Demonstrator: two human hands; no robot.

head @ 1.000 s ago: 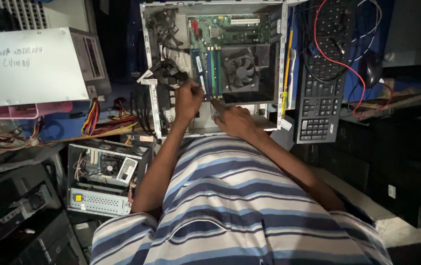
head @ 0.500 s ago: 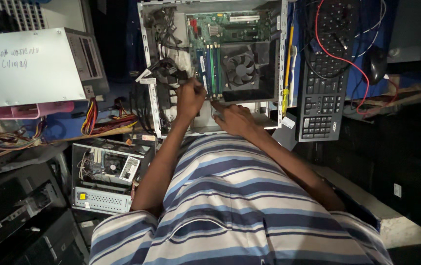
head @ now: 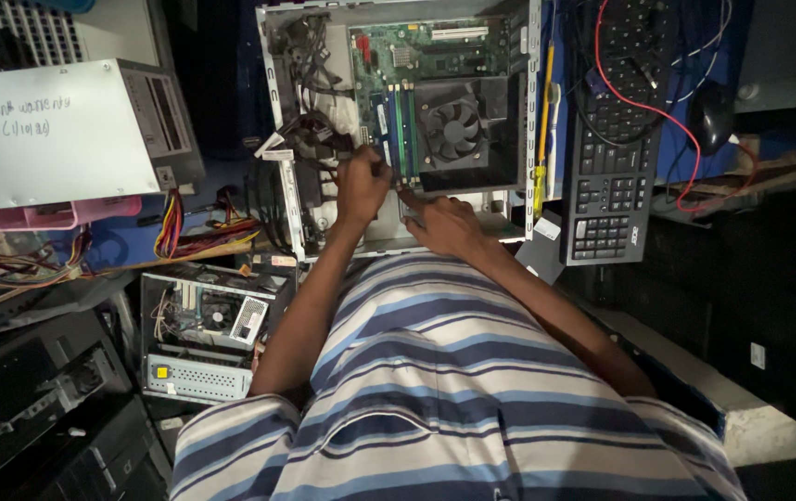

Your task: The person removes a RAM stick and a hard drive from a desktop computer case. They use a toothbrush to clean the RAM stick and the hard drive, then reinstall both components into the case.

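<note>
Both hands reach into the open computer case (head: 277, 139): left hand (head: 362, 186) pinching at the memory sticks (head: 396, 130), right hand (head: 444, 225) pressing its fingertips beside the fan (head: 454, 129).

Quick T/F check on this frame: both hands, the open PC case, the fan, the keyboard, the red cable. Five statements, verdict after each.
1. Both hands, left hand and right hand, are at the open computer case. True.
2. The left hand is at the memory slots beside the cooler fan. True.
3. The keyboard lies left of the case. False: it lies to the right of it.
4. A red cable runs across the keyboard. True.
5. The case's side panel is closed. False: the case is open, with the green motherboard exposed.
</note>
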